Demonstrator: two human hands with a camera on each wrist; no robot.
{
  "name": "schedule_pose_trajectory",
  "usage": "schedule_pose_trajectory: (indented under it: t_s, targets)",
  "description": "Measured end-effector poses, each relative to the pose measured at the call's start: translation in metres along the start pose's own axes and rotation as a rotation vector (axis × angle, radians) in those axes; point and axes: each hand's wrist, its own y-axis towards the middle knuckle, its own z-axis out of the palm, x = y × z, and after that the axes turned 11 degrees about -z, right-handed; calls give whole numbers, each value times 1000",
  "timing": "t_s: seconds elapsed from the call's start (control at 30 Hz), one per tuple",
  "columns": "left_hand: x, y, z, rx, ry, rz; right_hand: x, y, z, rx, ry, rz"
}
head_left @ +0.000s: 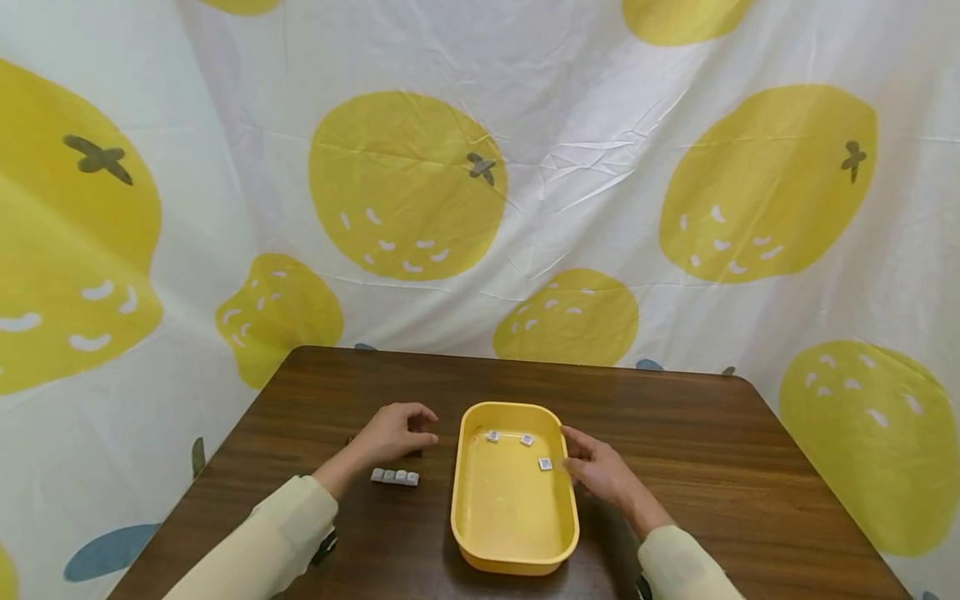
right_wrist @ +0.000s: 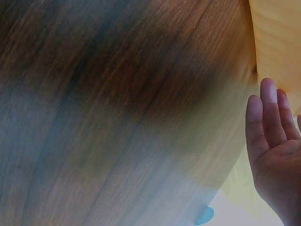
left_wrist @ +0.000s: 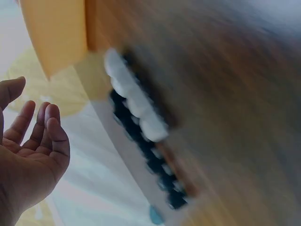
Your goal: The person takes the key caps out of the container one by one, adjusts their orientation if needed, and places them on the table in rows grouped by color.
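Note:
A yellow rectangular tray (head_left: 513, 533) stands on the table, with three small white blocks bearing dark marks in its far part, one of them a block (head_left: 545, 464) near the right wall. My right hand (head_left: 606, 477) rests at the tray's right rim; in the right wrist view its fingers (right_wrist: 269, 113) lie straight along the wall. To the left of the tray, my left hand (head_left: 392, 433) hovers, loosely bent and holding nothing. Just below it sits a row of small white blocks (head_left: 395, 477). Beyond that, a dark row (left_wrist: 146, 150) shows in the left wrist view, mostly hidden by the hand in the head view.
The dark brown wooden table (head_left: 697, 450) reaches back to a white curtain (head_left: 562, 208) printed with yellow lemons. Blur in the left wrist view hides the blocks' details.

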Motion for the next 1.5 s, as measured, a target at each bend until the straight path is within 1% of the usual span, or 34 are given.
schedule_pose_trajectory:
  t_s: [0.13,0.27,0.47,0.57,0.8,0.93,1.07,1.3,1.5]
  targets:
    - [-18,8,9,32,-35,-4,0,0,0,-1,-1,-5]
    - [-36,16,20,56,-52,10,-1,0,0,-2,0,-9]
    - [-57,26,39,93,-5,60,-2,1,0,-2,-4,-21]
    - [-66,31,49,108,15,75,-2,1,0,-3,-5,-21]
    - [-85,43,73,99,102,105,0,1,-1,-3,6,-22]
    - [-91,49,86,98,142,126,0,0,-1,3,14,-33]
    - [-93,53,98,113,190,145,0,0,-1,9,20,-45]
    - [-96,58,114,157,262,116,-1,-1,0,-2,23,-52]
    - [-98,62,126,156,347,128,-1,0,-1,-1,21,-57]
